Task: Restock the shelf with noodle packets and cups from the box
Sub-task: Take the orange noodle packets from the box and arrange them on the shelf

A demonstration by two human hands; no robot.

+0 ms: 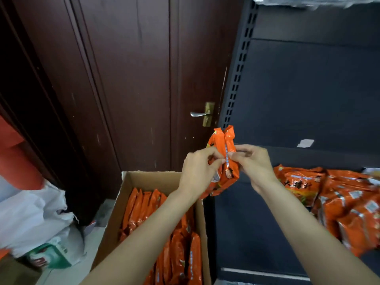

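Note:
An orange noodle packet (pixel 226 145) is held upright in front of me, above the right edge of the cardboard box (pixel 115 214). My left hand (pixel 198 171) grips its left side and my right hand (pixel 254 161) pinches its back seam from the right. Several more orange packets (pixel 148 204) stand on edge inside the box. To the right, several orange packets (pixel 347 202) lie piled on the dark shelf (pixel 308 157).
A dark brown door (pixel 131 83) with a metal handle (pixel 200 114) stands behind the box. The shelf's black perforated upright (pixel 238 64) rises beside it. White bags (pixel 37 219) and a green-white carton (pixel 51 256) lie on the floor at left.

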